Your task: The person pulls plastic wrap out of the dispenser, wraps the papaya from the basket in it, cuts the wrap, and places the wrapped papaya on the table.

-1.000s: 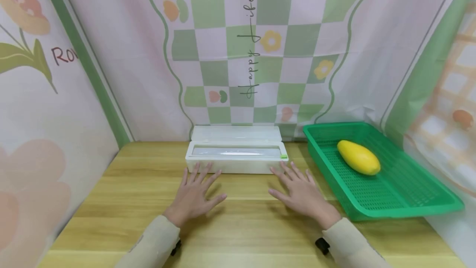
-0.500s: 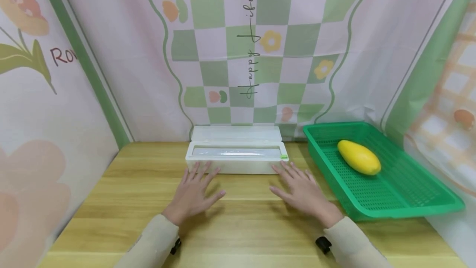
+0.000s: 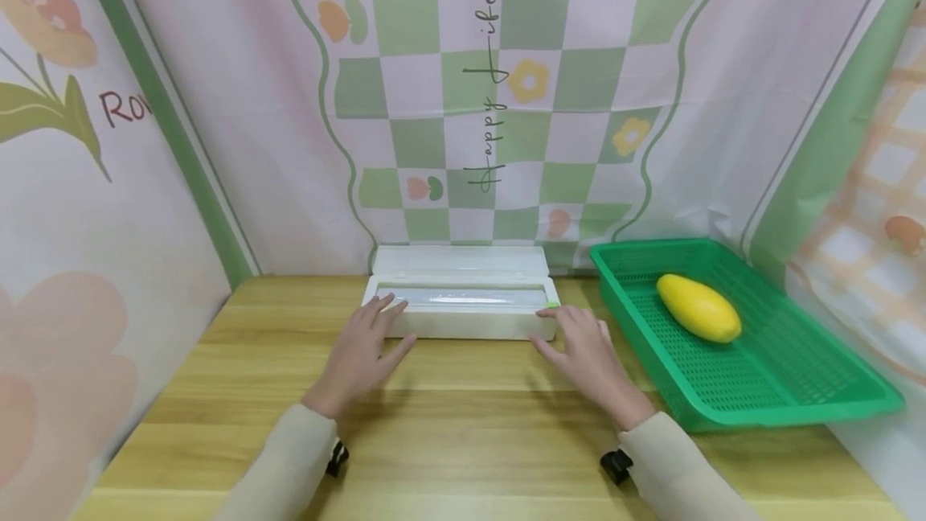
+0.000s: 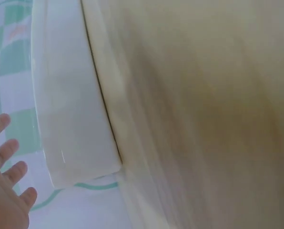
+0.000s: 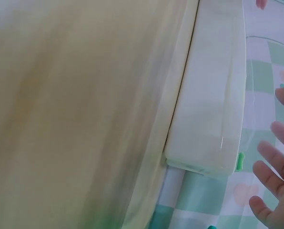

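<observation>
Box, white with its lid raised, stands at the back of the table; left hand and right hand, both loosely spread, gripping nothing, are near its ends.

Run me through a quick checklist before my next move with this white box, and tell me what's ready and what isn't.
1. Hands free: ok. The left hand and right hand hold nothing.
2. Lid open: ok. It is raised at the back of the white box.
3. Roll in place: ok. Something shiny and film-like shows in the opening.
4. Loose film end ready to pull: cannot tell. No clear edge shows.
5. Box steadied: not ok. Neither hand grips it.
6. Yellow fruit out of the way: ok. It lies in the green basket.
</observation>
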A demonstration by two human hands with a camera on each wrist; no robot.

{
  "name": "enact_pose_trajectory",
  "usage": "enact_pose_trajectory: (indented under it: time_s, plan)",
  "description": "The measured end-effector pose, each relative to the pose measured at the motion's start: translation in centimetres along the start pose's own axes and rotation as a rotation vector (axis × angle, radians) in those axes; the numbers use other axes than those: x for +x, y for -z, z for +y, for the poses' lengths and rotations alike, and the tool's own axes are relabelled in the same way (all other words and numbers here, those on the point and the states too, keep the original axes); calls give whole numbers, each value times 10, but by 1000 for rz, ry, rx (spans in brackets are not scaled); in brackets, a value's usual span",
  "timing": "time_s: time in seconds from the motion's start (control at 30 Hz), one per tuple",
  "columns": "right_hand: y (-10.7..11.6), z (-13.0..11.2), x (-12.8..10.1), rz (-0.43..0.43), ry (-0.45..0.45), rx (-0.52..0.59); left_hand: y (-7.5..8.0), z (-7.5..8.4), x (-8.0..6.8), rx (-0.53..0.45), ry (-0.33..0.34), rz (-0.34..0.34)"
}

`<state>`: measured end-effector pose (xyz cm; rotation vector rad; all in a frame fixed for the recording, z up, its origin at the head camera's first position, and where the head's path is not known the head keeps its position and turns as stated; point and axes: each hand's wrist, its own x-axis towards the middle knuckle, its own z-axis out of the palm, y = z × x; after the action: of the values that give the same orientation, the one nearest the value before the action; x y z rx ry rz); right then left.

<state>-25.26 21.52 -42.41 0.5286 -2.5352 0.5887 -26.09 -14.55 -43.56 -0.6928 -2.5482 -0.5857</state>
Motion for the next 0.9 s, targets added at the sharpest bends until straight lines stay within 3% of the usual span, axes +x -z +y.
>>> enact_pose_trajectory:
  time_s: [0.2,0.37,0.57,0.9]
  plan:
    - [-2,4,9,43,-6,16,6,-12,7,-39,20,24]
    - [-6,9,18,3,-69,36,10,-24,15,-91,80,32]
    - [-9,14,25,-71,-139,98,13,-36,24,-136,166,-5]
    - [-14,19,31,-73,-159,135,8,-47,31,-187,252,-72]
